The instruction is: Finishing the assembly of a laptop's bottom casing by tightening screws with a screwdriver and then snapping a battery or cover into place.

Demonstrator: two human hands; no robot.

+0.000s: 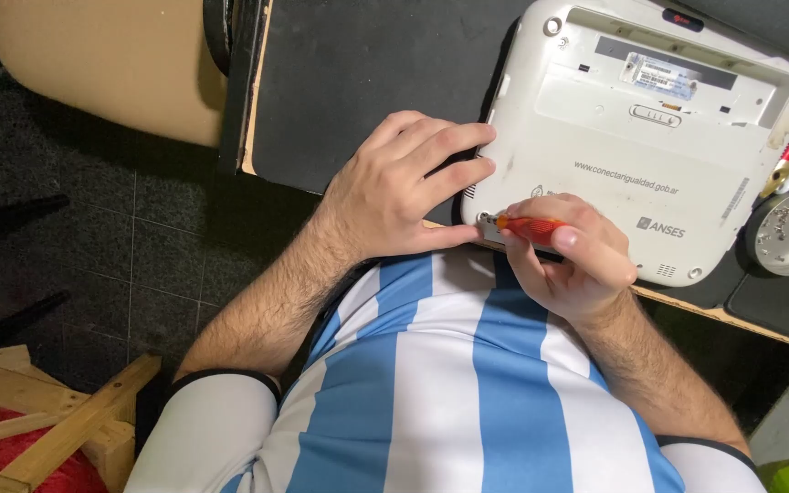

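At laptop (650, 137) corner, right hand (577, 260) apparently grips screwdriver (527, 226)

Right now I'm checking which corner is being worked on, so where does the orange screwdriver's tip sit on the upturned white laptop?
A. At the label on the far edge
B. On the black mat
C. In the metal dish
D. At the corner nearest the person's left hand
D: the right hand holds the orange screwdriver, its tip at the white laptop corner beside the left hand.
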